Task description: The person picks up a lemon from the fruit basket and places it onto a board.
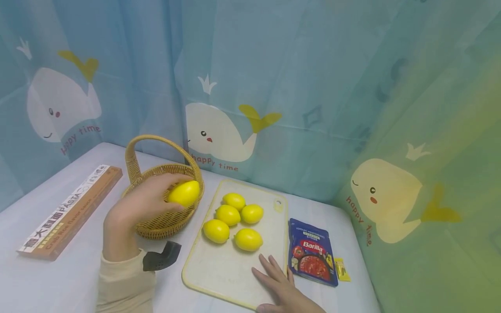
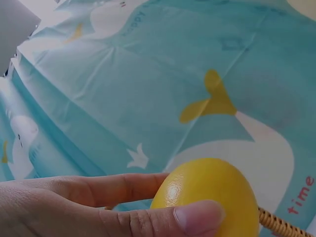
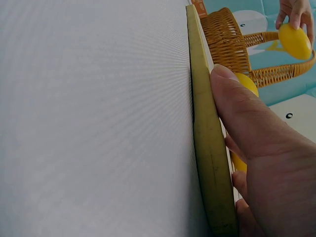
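Head view records the left hand (image 1: 135, 208) gripping a yellow lemon (image 1: 184, 193), fingers and thumb curled round it, held over the rim of a wicker basket (image 1: 164, 224) with an arched handle. Left wrist view confirms the thumb and fingers closed on the lemon against the whale-print curtain (image 2: 148, 89). Right hand (image 1: 279, 282) lies flat with fingers straight and spread on the near right corner of the pale cutting board (image 1: 219, 269), thumb on the board's edge in the right wrist view. Five further lemons (image 1: 234, 219) sit clustered on the board, just beside the basket. A Barilla sauce pouch (image 1: 312, 257) lies right of the board, and a pasta box (image 1: 70, 211) lies left of the basket on the surface (image 1: 47, 278).
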Motion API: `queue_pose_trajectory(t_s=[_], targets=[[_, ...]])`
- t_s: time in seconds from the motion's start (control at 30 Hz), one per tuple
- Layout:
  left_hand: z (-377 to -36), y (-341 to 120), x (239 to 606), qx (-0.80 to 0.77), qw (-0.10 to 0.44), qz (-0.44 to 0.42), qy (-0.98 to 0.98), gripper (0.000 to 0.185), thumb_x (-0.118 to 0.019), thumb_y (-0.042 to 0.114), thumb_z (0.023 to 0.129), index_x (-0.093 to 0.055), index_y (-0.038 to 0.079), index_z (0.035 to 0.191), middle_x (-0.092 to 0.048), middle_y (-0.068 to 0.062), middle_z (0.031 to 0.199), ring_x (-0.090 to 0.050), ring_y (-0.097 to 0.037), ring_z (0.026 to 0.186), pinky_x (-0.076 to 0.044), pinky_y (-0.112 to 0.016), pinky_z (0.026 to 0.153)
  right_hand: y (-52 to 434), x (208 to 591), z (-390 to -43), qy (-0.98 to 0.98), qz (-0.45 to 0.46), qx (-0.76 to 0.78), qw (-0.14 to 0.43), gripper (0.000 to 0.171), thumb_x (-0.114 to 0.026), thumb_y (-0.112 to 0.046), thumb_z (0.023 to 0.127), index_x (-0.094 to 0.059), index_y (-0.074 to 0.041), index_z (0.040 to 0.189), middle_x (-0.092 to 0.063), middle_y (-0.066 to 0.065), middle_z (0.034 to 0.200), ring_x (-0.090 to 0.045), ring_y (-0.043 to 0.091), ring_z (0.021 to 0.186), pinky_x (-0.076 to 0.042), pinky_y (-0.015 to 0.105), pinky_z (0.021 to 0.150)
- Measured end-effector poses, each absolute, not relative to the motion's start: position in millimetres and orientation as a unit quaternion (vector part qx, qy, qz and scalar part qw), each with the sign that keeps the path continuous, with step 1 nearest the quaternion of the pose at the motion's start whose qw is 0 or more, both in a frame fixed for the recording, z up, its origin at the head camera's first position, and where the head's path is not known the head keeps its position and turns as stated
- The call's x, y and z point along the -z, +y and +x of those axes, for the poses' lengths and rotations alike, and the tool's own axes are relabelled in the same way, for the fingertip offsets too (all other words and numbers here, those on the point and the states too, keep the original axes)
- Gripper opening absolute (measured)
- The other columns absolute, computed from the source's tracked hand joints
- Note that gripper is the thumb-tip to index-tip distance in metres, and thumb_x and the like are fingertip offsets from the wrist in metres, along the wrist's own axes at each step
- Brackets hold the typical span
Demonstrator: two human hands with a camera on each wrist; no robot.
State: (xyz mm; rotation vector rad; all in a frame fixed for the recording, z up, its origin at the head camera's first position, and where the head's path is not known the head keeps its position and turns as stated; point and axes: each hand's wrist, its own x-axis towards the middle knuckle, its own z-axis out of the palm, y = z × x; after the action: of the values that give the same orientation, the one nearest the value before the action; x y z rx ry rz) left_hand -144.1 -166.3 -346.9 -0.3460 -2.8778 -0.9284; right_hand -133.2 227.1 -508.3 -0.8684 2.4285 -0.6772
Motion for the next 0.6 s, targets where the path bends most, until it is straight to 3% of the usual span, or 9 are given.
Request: queue_pose_trajectory(t_s=[0.6], targets=[[-146, -147, 347, 0.317, 0.018, -0.165, -0.934, 0.058, -0.078, 0.013, 0.075, -0.057, 0.016, 0.129, -0.059, -0.002, 0.129, -0.053, -0.024, 0.119, -0.042, -0.048, 0.104, 225, 503, -132, 0.887, -0.302, 0.247, 0.246, 0.074, -0.061, -0.057, 0.082, -0.033, -0.035, 0.147, -0.009, 0.008, 0.16, 0.001, 0.045, 0.144, 0.006, 0.08, 0.097]])
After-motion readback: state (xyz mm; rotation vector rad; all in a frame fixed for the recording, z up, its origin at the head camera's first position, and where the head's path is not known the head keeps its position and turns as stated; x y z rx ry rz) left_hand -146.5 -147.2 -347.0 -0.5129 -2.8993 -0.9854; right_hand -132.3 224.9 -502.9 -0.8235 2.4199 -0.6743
